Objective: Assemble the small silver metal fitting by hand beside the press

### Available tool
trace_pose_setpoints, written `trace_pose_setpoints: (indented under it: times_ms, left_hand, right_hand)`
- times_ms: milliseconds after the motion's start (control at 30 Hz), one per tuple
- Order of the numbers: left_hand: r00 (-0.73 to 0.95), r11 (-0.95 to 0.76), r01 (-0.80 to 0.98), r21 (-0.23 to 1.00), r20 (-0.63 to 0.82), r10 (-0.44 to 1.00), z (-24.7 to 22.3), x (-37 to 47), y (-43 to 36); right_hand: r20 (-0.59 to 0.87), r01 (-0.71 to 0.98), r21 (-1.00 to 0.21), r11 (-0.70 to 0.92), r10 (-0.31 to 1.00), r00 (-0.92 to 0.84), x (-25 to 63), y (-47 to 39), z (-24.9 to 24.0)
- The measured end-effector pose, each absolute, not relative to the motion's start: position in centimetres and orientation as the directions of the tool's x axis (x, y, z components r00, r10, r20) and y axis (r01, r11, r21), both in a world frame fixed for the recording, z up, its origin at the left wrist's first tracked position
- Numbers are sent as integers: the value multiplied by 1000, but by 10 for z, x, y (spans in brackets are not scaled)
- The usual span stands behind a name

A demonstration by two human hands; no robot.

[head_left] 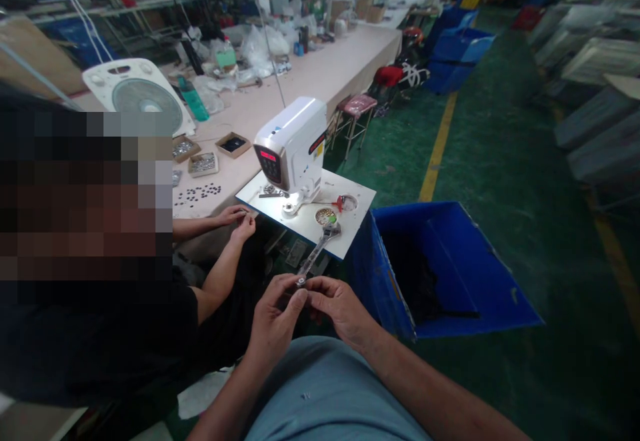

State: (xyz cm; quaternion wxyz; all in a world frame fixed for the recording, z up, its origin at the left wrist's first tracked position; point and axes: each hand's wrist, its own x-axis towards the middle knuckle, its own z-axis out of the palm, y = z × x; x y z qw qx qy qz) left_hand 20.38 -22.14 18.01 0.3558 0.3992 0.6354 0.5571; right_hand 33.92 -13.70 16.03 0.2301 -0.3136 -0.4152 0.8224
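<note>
Both my hands meet in front of my body, just off the near edge of the white machine table (357, 194). Between the fingertips of my left hand (279, 318) and my right hand (340, 308) is a small metal part (301, 282), pinched from both sides. An adjustable wrench (316, 251) lies with its jaw on the table corner, its handle pointing towards my fingers; whether they touch it I cannot tell. Behind it are a round tray of small brass pieces (326, 216) and a white machine (295, 144) with a red display and a lit work point.
At the left, a person in dark clothes (100, 348) holds something small in both hands (243, 221). A blue bin (465, 261) with dark material stands at the right. The long table (340, 61) bears small boxes (203, 164), black pieces and a fan (145, 98).
</note>
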Motion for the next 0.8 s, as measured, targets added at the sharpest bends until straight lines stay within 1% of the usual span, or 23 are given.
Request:
trace_pose_setpoints:
  times_ms: [100, 200, 267, 333, 467, 533, 633, 800]
  left_hand:
    - [-435, 61, 31, 998, -41, 899, 183, 204, -222]
    - [-424, 88, -77, 993, -113, 899, 185, 204, -223]
    - [-402, 119, -102, 988, -150, 903, 184, 203, -225]
    - [-373, 133, -57, 989, -145, 917, 183, 201, -227]
    - [-336, 121, 134, 984, -70, 939, 180, 195, -230]
    - [-324, 105, 235, 966, -25, 946, 180, 193, -231]
    - [-278, 87, 350, 933, 15, 960, 181, 190, -232]
    - [-198, 65, 422, 904, 22, 980, 179, 191, -234]
  right_hand:
    - [-304, -67, -875, -479, 653, -693, 341, -135, 164]
    - [-215, -1, -956, -294, 701, -679, 345, -129, 172]
    - [-137, 26, -987, -162, 731, -668, 348, -125, 179]
    - [-59, 53, -998, -30, 730, -681, 348, -121, 186]
    - [84, 87, -973, 214, 679, -730, 344, -114, 197]
    - [111, 99, -957, 274, 656, -747, 344, -110, 199]
    - [108, 128, -937, 325, 618, -778, 345, -106, 200]
    - [91, 194, -895, 402, 589, -803, 351, -104, 194]
